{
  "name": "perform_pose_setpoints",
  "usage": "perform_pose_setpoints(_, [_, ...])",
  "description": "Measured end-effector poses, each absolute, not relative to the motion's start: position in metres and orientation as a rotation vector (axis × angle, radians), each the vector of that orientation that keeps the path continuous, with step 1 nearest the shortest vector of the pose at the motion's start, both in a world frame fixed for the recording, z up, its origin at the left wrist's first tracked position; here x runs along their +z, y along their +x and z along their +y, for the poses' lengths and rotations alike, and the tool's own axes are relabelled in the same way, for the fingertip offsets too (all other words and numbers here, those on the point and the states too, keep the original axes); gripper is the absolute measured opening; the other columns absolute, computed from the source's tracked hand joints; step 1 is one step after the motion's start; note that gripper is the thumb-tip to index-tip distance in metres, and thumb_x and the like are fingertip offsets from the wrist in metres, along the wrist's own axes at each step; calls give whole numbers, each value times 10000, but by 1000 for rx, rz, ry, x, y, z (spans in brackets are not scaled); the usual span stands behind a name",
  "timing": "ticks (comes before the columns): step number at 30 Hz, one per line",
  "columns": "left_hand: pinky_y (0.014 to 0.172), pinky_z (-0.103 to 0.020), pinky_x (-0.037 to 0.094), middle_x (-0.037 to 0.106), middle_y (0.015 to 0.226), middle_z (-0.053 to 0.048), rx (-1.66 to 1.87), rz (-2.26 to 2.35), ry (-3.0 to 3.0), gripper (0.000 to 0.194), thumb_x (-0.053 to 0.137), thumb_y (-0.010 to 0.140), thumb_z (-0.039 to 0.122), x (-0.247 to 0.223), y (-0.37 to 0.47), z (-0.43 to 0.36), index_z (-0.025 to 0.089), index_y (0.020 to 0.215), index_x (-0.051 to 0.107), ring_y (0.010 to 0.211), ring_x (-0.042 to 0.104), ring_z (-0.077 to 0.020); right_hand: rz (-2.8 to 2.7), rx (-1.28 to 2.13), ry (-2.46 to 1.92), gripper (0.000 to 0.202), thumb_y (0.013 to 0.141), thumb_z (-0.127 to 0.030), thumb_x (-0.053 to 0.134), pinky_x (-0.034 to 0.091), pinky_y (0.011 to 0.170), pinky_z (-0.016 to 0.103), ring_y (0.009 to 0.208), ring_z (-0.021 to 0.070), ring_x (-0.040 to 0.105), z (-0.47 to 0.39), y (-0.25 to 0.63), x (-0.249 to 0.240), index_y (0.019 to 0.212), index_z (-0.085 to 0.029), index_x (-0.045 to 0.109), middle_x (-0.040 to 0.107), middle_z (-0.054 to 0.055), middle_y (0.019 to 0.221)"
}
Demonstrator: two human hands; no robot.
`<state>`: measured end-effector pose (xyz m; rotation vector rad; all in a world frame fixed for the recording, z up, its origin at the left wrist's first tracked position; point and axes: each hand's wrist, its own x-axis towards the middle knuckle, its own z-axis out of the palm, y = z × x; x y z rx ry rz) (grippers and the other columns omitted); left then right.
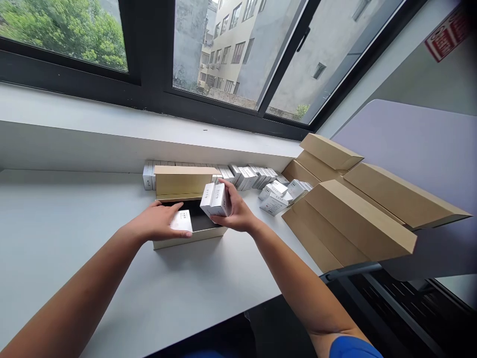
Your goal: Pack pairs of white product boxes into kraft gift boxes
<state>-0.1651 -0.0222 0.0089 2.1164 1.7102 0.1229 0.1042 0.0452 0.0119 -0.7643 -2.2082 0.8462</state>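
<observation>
An open lidded box (188, 242) with a dark inside stands on the white table, its flap (185, 184) raised at the back. Over its left end, my left hand (158, 222) grips a small white carton (182, 222), thumb on the near side and fingers on the far side. My right hand (236, 211) is closed around two small white cartons (215, 199) held side by side, tilted above the right part of the box. The undersides of the held cartons are hidden, so I cannot tell whether they touch the box's bottom.
Along the wall behind stands a row of small white cartons (246, 177). To the right, a large brown cardboard box (320, 233) lies with flaps spread, several white cartons (276, 196) at its mouth. The white table (74, 214) meets the window ledge (93, 119); its front edge is nearby.
</observation>
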Motion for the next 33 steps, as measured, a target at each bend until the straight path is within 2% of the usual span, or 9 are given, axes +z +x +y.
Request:
perform_pose_setpoints(2, [1111, -495, 302, 691, 1273, -150, 126, 1715, 2152, 925, 429, 816, 801, 5, -159, -22, 226, 1541, 430, 1268, 544, -379, -2308, 872, -824, 1034, 682, -281, 799, 452, 1079, 448, 1240, 288, 548, 47, 100, 11, 1547, -231, 234, 537, 121, 1361])
perform_pose_setpoints(5, [1079, -494, 329, 631, 1366, -101, 247, 1657, 2229, 742, 355, 880, 772, 4, -149, -22, 332, 1447, 542, 1297, 506, -351, -2503, 819, -926, 991, 643, -259, 778, 464, 1043, 447, 1242, 312, 550, 49, 92, 14, 1514, -208, 308, 539, 133, 1389])
perform_pose_setpoints(10, [851, -414, 448, 699, 1098, -81, 141, 1554, 2198, 609, 376, 879, 765, 9, -144, -22, 308, 1105, 711, 1044, 614, -313, -2765, 731, -1092, 922, 620, -280, 766, 518, 886, 390, 1127, 301, 605, 54, 78, 28, 1457, -208, 386, 602, 109, 1305])
perform_pose_setpoints(12, [836, -413, 459, 693, 1114, -84, 101, 1553, 2165, 635, 362, 878, 773, 11, -145, -24, 312, 1170, 688, 1044, 616, -317, -2862, 717, -1162, 875, 613, -300, 772, 528, 798, 359, 1059, 289, 627, 59, 71, 34, 1411, -218, 425, 629, 92, 1240])
perform_pose_setpoints(15, [987, -453, 432, 632, 1326, -112, 57, 1551, 2165, 739, 411, 867, 755, 12, -147, -29, 285, 1421, 549, 1216, 561, -342, -3018, 672, -1264, 776, 606, -311, 790, 523, 706, 336, 999, 284, 644, 64, 58, 38, 1314, -233, 481, 656, 77, 1164])
perform_pose_setpoints(20, [1150, -455, 330, 392, 1618, -125, -60, 1588, 2141, 1013, 517, 794, 775, 12, -157, -33, 223, 1611, 286, 1452, 368, -360, -3251, 261, -1251, 639, 592, -211, 807, 507, 889, 420, 1129, 350, 620, 65, 39, 33, 1184, -199, 565, 660, 135, 1201])
perform_pose_setpoints(27, [1104, -456, 399, 497, 1549, -106, 18, 1586, 2123, 987, 517, 777, 809, 17, -162, -30, 237, 1569, 375, 1423, 414, -359, -3062, 736, -1044, 715, 677, -403, 818, 484, 864, 354, 1148, 291, 594, 66, 44, 22, 1325, -275, 543, 643, 69, 1250])
perform_pose_setpoints(30, [1049, -444, 448, 521, 1529, -102, 139, 1638, 2098, 887, 537, 772, 797, 22, -161, -30, 254, 1472, 497, 1408, 439, -366, -3014, 719, -936, 565, 715, -509, 808, 411, 997, 402, 1213, 302, 532, 68, 51, 14, 1198, -279, 629, 653, 53, 1172])
perform_pose_setpoints(33, [1031, -414, 461, 601, 1448, -71, 294, 1671, 2121, 732, 521, 817, 741, 29, -161, -30, 272, 1378, 571, 1350, 510, -333, -2995, 774, -880, 481, 736, -594, 784, 420, 939, 367, 1072, 263, 579, 68, 54, 9, 1071, -270, 664, 667, 21, 1006])
